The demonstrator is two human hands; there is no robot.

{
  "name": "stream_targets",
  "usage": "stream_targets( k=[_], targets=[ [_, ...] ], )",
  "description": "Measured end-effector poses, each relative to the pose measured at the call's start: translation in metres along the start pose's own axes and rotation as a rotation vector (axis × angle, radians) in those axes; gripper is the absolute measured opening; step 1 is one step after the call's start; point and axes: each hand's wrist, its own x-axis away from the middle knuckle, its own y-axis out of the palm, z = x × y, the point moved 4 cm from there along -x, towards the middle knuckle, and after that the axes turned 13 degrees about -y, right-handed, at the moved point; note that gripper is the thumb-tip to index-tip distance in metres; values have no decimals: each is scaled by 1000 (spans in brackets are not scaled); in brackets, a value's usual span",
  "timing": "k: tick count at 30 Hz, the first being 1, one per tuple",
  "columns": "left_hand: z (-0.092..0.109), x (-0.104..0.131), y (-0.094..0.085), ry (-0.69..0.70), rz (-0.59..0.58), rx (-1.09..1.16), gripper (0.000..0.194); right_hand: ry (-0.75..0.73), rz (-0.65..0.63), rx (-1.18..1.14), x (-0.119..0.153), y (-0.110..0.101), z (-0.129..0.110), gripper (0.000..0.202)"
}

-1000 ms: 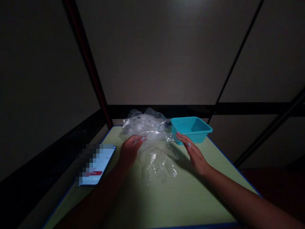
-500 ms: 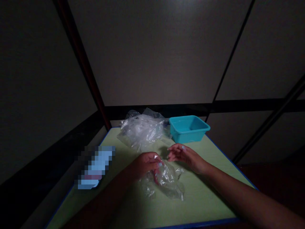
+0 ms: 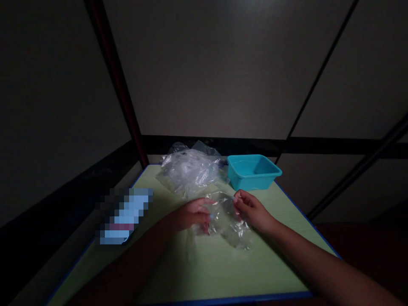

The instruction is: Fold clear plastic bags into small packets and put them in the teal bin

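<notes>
A clear, crumpled plastic bag (image 3: 225,223) is stretched between my two hands over the table. My left hand (image 3: 195,213) grips its left side, thumb in front and some fingers showing through the film. At the bag's upper right edge, my right hand (image 3: 251,209) pinches the film between thumb and fingers. The bag's rim arches up between the hands, and its lower part hangs close to the tabletop. Just beyond the hands lies a heap of clear plastic bags (image 3: 191,170).
A turquoise plastic basin (image 3: 253,180) stands at the table's back right corner. On the left edge lies a pixelated, phone-like object (image 3: 127,216). The pale green table (image 3: 223,276) has a blue edge and stands against dark panelled walls.
My right hand has closed from an open pose onto the bag's edge. The bag has been spread wider between both hands, while my left hand has kept its hold.
</notes>
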Motion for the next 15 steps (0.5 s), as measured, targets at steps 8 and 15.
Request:
stream_targets(
  k=[8,15],
  targets=[
    [3,-7,-21,107,235,102,35,22,127,-169,-5,-14,-6,32],
    [7,3,-13,-7,113,98,38,202,79,-404,-2,-10,-4,34]
  ],
)
